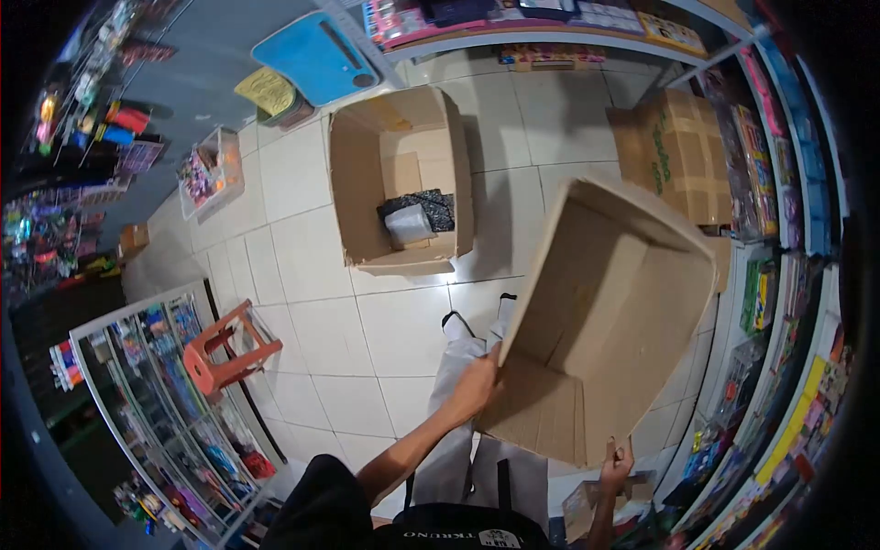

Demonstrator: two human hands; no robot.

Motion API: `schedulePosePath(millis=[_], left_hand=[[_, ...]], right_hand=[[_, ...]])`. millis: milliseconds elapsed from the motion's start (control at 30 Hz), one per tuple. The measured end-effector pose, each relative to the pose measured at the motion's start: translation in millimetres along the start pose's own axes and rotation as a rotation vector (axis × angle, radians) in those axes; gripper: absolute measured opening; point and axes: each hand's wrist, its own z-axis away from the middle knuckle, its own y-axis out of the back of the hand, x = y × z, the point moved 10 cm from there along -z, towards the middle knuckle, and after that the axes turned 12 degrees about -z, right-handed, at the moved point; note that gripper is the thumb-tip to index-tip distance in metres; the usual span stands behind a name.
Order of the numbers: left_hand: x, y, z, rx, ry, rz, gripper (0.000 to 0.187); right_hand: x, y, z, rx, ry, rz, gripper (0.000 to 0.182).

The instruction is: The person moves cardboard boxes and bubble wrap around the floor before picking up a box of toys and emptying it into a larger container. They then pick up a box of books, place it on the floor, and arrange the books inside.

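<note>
Right of centre in the frame, a large open-topped cardboard box [632, 302] is held tilted, its inner walls and bottom facing the camera. The left hand [475, 390] has its fingers curled around the box's left edge, near the lower-left corner; the right hand [618, 458] pinches the rim at the lower right, fingers bent in.

At upper centre, a 2nd open carton [357, 183] stands on the floor, with a black patterned parcel [438, 206] and a whitish packet [408, 225] lying in its near end. Upper left, a clear plastic bin [231, 176] contains small colourful goods. Near the right forearm, at the bottom of the frame, sits a smaller box [577, 522] whose contents are too hard to make out. A taped brown carton [683, 151] stands at upper right.

Pale square tiles [321, 339] cover the floor. A red plastic stool [215, 371] is at lower left beside a glass display case [156, 367]; packed shelves [765, 367] line the right, and a blue tray-like board [316, 60] leans at the top.
</note>
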Motion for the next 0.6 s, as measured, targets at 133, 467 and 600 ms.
schedulePosePath(millis=[133, 467, 600], left_hand=[[-20.7, 91.0, 71.8, 0.444, 0.061, 0.113, 0.032], [-201.1, 25.9, 332.1, 1.031, 0.784, 0.556, 0.036], [-246.1, -41.7, 361.0, 1.003, 1.009, 0.713, 0.040]], right_hand=[[-141.8, -37.2, -6.7, -0.090, 0.220, 0.246, 0.033], [-247.8, -176.5, 37.7, -0.553, 0.431, -0.095, 0.035], [-135.3, -195.0, 17.7, -0.581, 0.050, -0.037, 0.024]])
